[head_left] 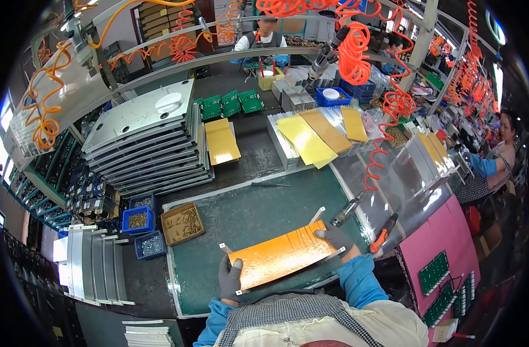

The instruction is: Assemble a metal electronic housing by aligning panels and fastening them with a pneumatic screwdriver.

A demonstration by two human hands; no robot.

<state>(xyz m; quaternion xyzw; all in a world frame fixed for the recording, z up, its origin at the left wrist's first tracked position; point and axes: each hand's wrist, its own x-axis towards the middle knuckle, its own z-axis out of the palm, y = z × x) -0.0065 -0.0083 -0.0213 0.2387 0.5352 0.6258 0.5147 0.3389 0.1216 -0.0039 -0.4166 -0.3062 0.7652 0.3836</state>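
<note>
Between my two gloved hands is a metal panel (284, 254) faced with a shiny orange-yellow sheet; small metal tabs stick out at its corners. My left hand (230, 277) grips its left end, thumb on the top face. At the right end, my right hand (338, 239) is closed around the edge. The panel is tilted above a green work mat (229, 211), near my body. A power screwdriver (347, 210) hangs on a red coiled hose just beyond my right hand. Another orange-and-black screwdriver (384, 232) lies to the right.
Left of the mat, a cardboard box (183, 224) of screws stands beside blue bins (138, 220) of small hardware. Stacked metal panels (143, 139) rise at the back left. Yellow sheets (305, 139) lie on metal parts farther back. Green circuit boards (434, 272) rest on a pink surface at right.
</note>
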